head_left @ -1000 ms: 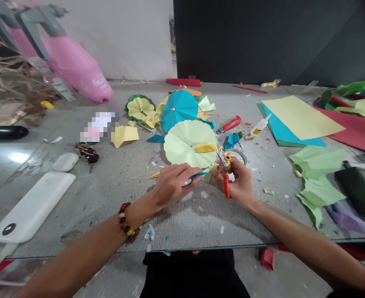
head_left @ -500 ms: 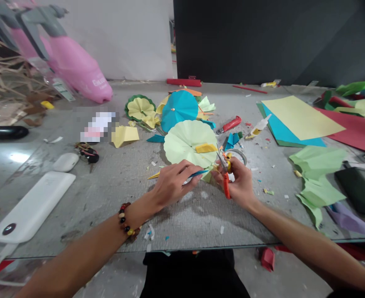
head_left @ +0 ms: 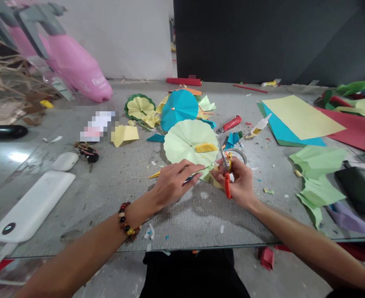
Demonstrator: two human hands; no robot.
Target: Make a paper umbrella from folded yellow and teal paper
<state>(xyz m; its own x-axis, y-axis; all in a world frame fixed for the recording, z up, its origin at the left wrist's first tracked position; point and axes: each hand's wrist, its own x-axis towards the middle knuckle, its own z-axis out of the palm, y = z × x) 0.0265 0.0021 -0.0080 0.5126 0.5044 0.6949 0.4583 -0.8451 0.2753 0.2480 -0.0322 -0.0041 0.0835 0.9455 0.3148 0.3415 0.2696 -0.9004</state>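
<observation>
Middle of the frame, my right hand (head_left: 240, 182) is closed around a pair of orange-handled scissors (head_left: 226, 174), metal blades pointing up, while my left hand (head_left: 172, 182) pinches a thin blue paper strip (head_left: 191, 178) flat against the table (head_left: 107, 194), a rough grey textured surface. The strip is mostly hidden under my fingers, so I can't make out its shape. Just above sits a pale green pleated paper disc (head_left: 188, 142), round like a little umbrella, with a teal one (head_left: 179, 108) behind it, so two big ones. Far right, loose sheets (head_left: 300, 118) of yellow, blue and red run off the frame edge. Lower left, a smooth white power bank (head_left: 31, 209).
</observation>
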